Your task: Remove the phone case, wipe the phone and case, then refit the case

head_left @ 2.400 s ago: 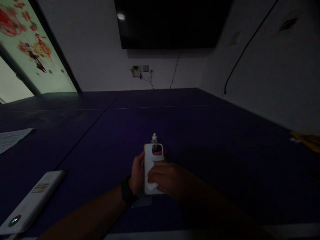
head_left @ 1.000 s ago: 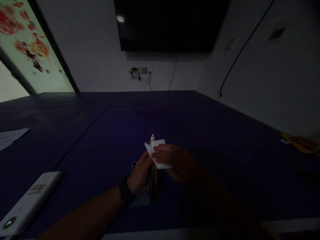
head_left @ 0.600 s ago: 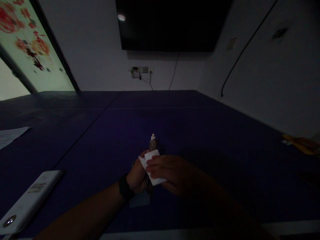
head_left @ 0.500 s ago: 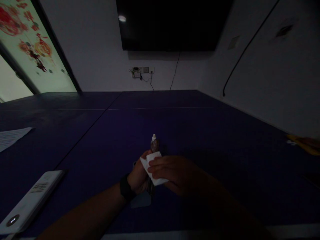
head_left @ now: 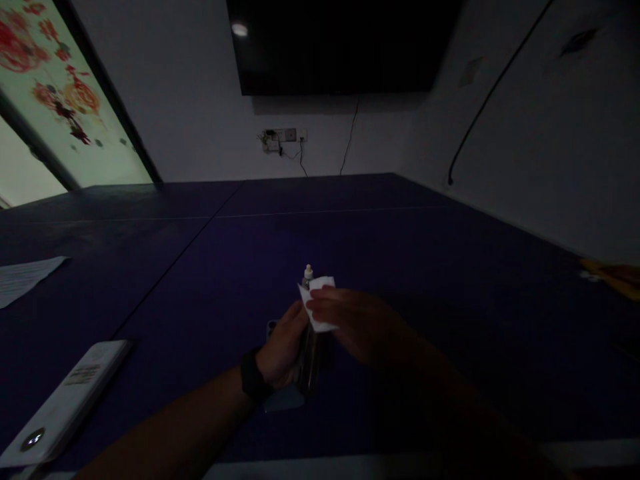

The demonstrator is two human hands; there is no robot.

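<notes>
In the head view, a small bottle (head_left: 308, 275) with a white cap stands upright on the dark blue surface (head_left: 240, 267). The slim phone-like object (head_left: 309, 367) being worked on is nearer the wearer than the bottle, turned edge-on and very dark. The left hand (head_left: 283, 347), with a black band (head_left: 254, 377) at its wrist, is closed around that object from the side. The right hand (head_left: 355, 320), just in front of the bottle and to its right, pinches a folded white tissue (head_left: 323, 283) under its fingers, over the object's upper end; whether tissue and object touch is too dark to tell.

Judging by this, wiping is partway through: the object is off the surface and the tissue is in use. How much has been covered and what remains cannot be told, as its faces are turned from view. A grey phone (head_left: 284, 400) lies on the surface, nearer the wearer than the bottle and partly hidden by the left hand. Well to the bottle's left are a white device (head_left: 70, 400) with a lit round display and, beyond it, a printed sheet (head_left: 30, 280).
</notes>
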